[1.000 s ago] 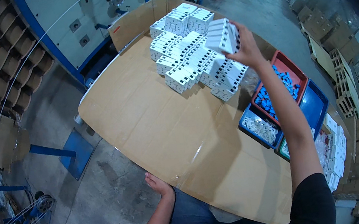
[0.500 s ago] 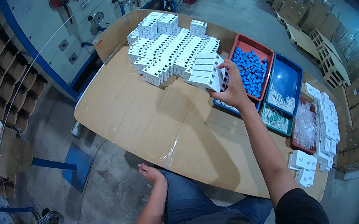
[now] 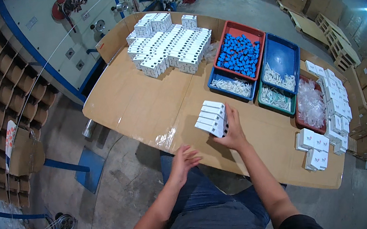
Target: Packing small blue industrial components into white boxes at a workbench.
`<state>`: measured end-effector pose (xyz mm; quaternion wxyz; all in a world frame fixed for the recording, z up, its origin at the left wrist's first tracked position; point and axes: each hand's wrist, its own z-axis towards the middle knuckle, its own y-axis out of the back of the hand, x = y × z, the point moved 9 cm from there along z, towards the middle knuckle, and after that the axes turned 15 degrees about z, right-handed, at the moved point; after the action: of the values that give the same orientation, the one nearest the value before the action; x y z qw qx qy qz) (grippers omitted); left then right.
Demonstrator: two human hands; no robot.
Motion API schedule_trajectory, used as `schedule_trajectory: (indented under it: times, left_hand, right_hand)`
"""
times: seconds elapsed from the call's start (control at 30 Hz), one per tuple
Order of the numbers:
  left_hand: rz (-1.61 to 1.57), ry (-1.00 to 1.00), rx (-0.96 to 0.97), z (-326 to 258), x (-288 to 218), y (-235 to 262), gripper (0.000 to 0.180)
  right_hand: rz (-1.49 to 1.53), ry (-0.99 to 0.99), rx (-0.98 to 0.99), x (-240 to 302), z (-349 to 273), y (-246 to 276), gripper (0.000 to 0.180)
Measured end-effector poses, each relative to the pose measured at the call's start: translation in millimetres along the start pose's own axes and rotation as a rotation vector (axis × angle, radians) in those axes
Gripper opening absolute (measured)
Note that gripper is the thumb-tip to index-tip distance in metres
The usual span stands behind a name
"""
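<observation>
My right hand (image 3: 231,132) grips a row of small white boxes (image 3: 211,118) and holds it on the near part of the brown cardboard-covered table (image 3: 135,107). My left hand (image 3: 181,158) hovers at the table's near edge with fingers spread, holding nothing, a short way left of the row. A large stack of the same white boxes (image 3: 169,46) stands at the far side of the table.
A red tray of blue parts (image 3: 238,53), blue trays with white parts (image 3: 282,65) and a green tray (image 3: 275,97) sit right of centre. Flat white cartons (image 3: 328,108) and clear bags (image 3: 308,104) lie at the right edge. Blue machinery stands behind the table.
My right hand has carried the row of white boxes from the far stack down to the near part of the table. My left hand has risen toward the table edge.
</observation>
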<state>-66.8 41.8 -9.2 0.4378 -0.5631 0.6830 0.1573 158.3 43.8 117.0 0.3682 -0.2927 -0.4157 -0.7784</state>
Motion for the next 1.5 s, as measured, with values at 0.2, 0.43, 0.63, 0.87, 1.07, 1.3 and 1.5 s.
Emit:
schedule_trajectory:
  times: [0.2, 0.43, 0.63, 0.87, 1.07, 1.3, 1.5]
  left_hand:
    - [-0.058, 0.098, 0.387, 22.0, -15.4, -92.7, 0.068]
    - [0.149, 0.034, 0.189, 61.4, -16.5, -83.7, 0.053]
    - [0.371, -0.356, 0.090, 94.5, -39.3, -82.0, 0.053]
    - [0.809, -0.469, -0.184, 113.7, -69.1, -62.3, 0.052]
    - [1.114, -0.560, -0.602, 83.5, -112.9, -48.6, 0.069]
    - [1.411, -0.376, -0.495, 85.9, -94.7, -51.9, 0.088]
    - [1.428, -0.504, -0.632, 98.3, -75.5, -40.3, 0.089]
  right_hand:
    - [0.071, 0.032, -0.184, 3.8, -67.2, -21.7, 0.120]
    - [0.343, -0.108, -0.239, -38.5, -82.3, -7.1, 0.075]
    - [0.582, -0.347, -0.499, -98.5, -63.3, -9.3, 0.046]
    - [0.741, -0.521, -0.347, -109.3, -60.5, -29.6, 0.068]
    - [0.566, -0.498, -0.345, -115.4, -51.5, -32.7, 0.076]
    - [0.448, -0.438, -0.346, -90.2, -42.3, -20.0, 0.081]
    - [0.572, -0.373, -0.382, -117.6, -55.9, -9.1, 0.066]
